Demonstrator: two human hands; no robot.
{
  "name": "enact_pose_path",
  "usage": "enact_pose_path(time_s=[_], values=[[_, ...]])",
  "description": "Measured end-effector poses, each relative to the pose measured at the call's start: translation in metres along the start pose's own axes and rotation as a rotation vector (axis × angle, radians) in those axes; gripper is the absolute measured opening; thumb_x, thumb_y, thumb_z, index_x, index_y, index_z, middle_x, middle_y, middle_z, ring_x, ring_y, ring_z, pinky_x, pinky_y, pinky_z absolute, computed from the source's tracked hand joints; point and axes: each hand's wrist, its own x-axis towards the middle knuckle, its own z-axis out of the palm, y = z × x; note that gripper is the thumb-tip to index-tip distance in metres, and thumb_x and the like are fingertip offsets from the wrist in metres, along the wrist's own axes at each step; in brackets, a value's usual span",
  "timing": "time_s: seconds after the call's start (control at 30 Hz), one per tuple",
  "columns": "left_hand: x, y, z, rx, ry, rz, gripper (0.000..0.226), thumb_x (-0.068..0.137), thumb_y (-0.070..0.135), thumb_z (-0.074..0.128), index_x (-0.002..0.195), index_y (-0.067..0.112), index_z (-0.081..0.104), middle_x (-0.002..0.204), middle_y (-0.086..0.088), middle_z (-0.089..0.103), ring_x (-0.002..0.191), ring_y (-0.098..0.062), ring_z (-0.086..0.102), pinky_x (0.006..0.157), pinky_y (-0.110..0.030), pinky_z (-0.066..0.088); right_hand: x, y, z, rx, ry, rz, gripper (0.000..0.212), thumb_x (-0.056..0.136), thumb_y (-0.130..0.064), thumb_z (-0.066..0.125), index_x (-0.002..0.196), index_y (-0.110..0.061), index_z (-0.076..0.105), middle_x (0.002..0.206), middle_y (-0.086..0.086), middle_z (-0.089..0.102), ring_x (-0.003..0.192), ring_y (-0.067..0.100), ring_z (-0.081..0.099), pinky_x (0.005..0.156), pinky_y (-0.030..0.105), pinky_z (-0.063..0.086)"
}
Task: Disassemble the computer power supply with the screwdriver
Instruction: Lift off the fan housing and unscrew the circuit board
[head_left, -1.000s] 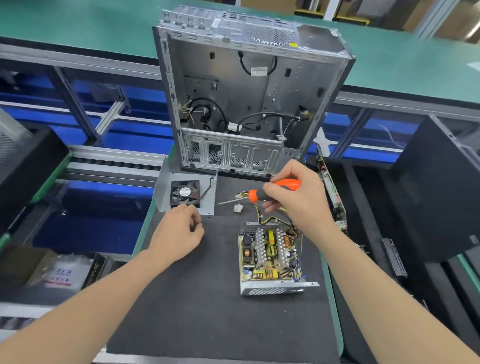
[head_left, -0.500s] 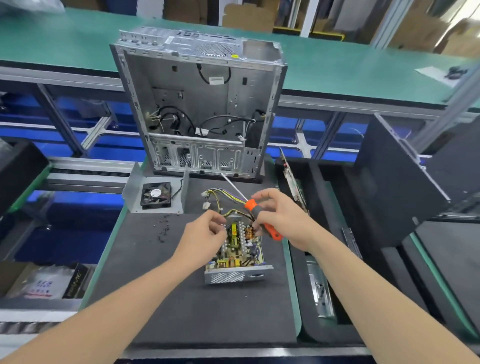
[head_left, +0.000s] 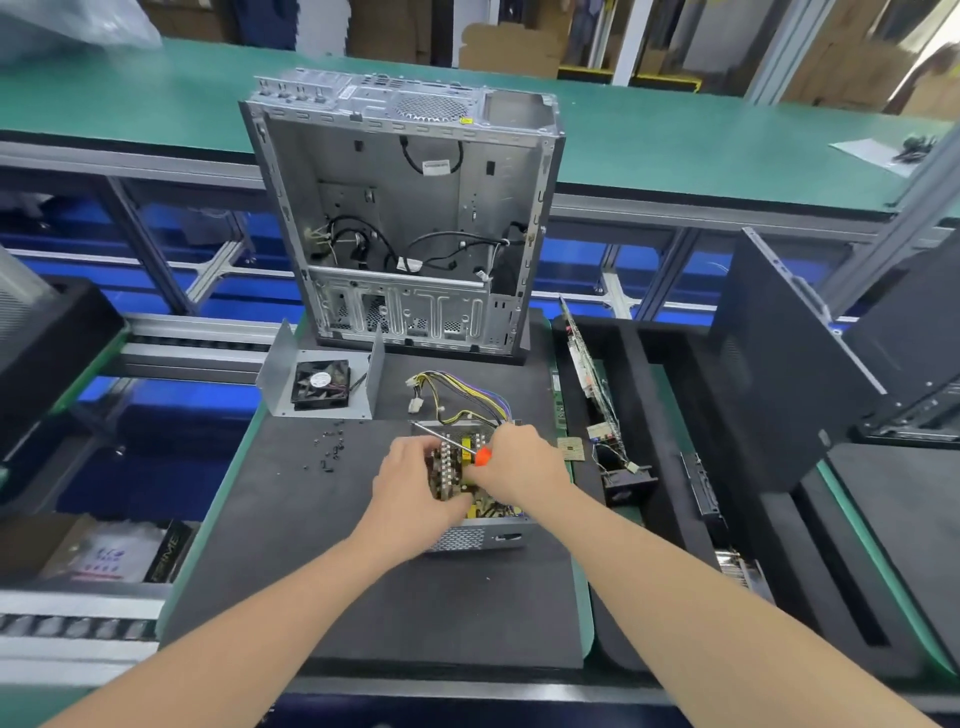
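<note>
The opened power supply (head_left: 480, 538) lies on the dark mat (head_left: 322, 561), its circuit board (head_left: 448, 467) exposed and its coloured cable bundle (head_left: 462, 397) trailing toward the case. My left hand (head_left: 410, 486) rests on the board's left side, fingers curled over the components. My right hand (head_left: 522, 467) grips the orange-handled screwdriver (head_left: 482, 455), whose metal shaft lies nearly flat across the board, pointing up-left. The removed power supply cover with its black fan (head_left: 319, 384) sits at the mat's back left.
An empty silver computer case (head_left: 410, 208) stands upright behind the mat. Several small black screws (head_left: 330, 447) lie loose left of the power supply. Circuit boards (head_left: 584, 374) and parts stand in a black tray to the right. A dark side panel (head_left: 779, 374) leans further right.
Both hands have come down onto the power supply board. The left hand left the screw pile and moved right; the screwdriver swung from pointing up-left in the air to lying low over the board.
</note>
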Motion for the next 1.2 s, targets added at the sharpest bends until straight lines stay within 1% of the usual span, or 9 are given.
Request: enact_pose_path(time_s=[0.1,0.2,0.53,0.67,0.77,0.83,0.93,1.07,1.2], values=[[-0.006,-0.008,0.006,0.175,-0.035,0.050,0.119,0.064,0.070,0.075,0.157,0.023,0.019,0.161,0.009,0.018,0.150,-0.012,0.019,0.121,-0.040,0.018,0.003,-0.005,0.007,-0.045,0.000,-0.003,0.027,0.081,-0.040,0.063,0.078,-0.022,0.043,0.073,-0.004,0.044,0.074,0.031,0.055,0.067,0.034,0.043],[-0.003,-0.018,0.007,0.184,-0.069,0.054,0.139,0.062,0.083,0.067,0.164,0.022,-0.005,0.171,0.011,-0.006,0.158,-0.012,-0.006,0.126,-0.041,0.003,0.003,-0.005,0.009,-0.046,-0.023,-0.018,0.026,0.083,-0.038,0.060,0.072,-0.021,0.043,0.073,-0.002,0.049,0.071,0.030,0.056,0.066,0.034,0.041],[-0.006,-0.023,0.008,0.039,-0.130,-0.014,0.141,0.065,0.081,0.075,0.163,0.019,-0.004,0.165,0.018,-0.002,0.153,-0.018,0.021,0.124,-0.044,0.025,-0.003,0.011,-0.001,0.029,-0.017,0.021,0.030,0.082,-0.028,0.057,0.058,-0.015,0.044,0.063,0.005,0.054,0.058,0.030,0.053,0.054,0.030,0.040],[-0.004,-0.022,0.006,0.085,-0.148,0.013,0.127,0.063,0.083,0.074,0.158,0.021,0.017,0.158,0.020,0.002,0.150,-0.020,0.023,0.122,-0.046,0.027,-0.002,0.022,-0.010,0.069,-0.019,0.032,0.036,0.086,-0.028,0.058,0.057,-0.015,0.042,0.058,0.003,0.049,0.052,0.025,0.047,0.050,0.027,0.040],[-0.001,-0.025,0.001,0.060,-0.157,0.063,0.082,0.055,0.082,0.076,0.115,0.033,0.053,0.139,0.021,0.020,0.136,-0.014,0.033,0.110,-0.039,0.039,-0.001,0.024,-0.014,0.088,-0.018,0.026,0.035,0.087,-0.027,0.059,0.058,-0.015,0.044,0.058,0.002,0.048,0.052,0.022,0.046,0.050,0.027,0.039],[0.000,-0.030,0.001,0.073,-0.131,0.151,0.063,0.054,0.078,0.080,0.092,0.035,0.056,0.120,0.018,0.030,0.120,-0.010,0.038,0.098,-0.031,0.043,-0.001,0.025,-0.014,0.099,-0.005,0.020,0.037,0.088,-0.026,0.059,0.056,-0.017,0.042,0.055,0.001,0.046,0.050,0.021,0.044,0.048,0.025,0.037],[0.000,-0.034,0.004,0.110,-0.141,0.257,0.041,0.069,0.062,0.086,0.076,0.033,0.057,0.105,0.020,0.038,0.103,-0.011,0.045,0.093,-0.032,0.044,0.000,0.024,-0.015,0.106,0.003,0.022,0.038,0.087,-0.025,0.059,0.055,-0.016,0.040,0.054,0.001,0.045,0.049,0.020,0.043,0.047,0.025,0.036],[-0.003,-0.033,0.004,0.155,-0.185,0.334,0.036,0.087,0.049,0.077,0.072,0.036,0.046,0.086,0.012,0.049,0.079,-0.009,0.050,0.076,-0.038,0.050,0.005,0.020,-0.021,0.091,-0.038,0.023,0.035,0.086,-0.024,0.057,0.058,-0.016,0.038,0.056,0.001,0.044,0.051,0.022,0.041,0.050,0.027,0.038],[-0.001,-0.031,-0.005,0.172,-0.188,0.342,0.033,0.088,0.046,0.077,0.076,0.027,0.052,0.077,0.009,0.053,0.072,-0.010,0.049,0.068,-0.034,0.046,0.011,0.017,-0.028,0.055,-0.062,0.019,0.034,0.084,-0.026,0.058,0.058,-0.017,0.039,0.057,0.001,0.043,0.052,0.024,0.040,0.052,0.027,0.036]])
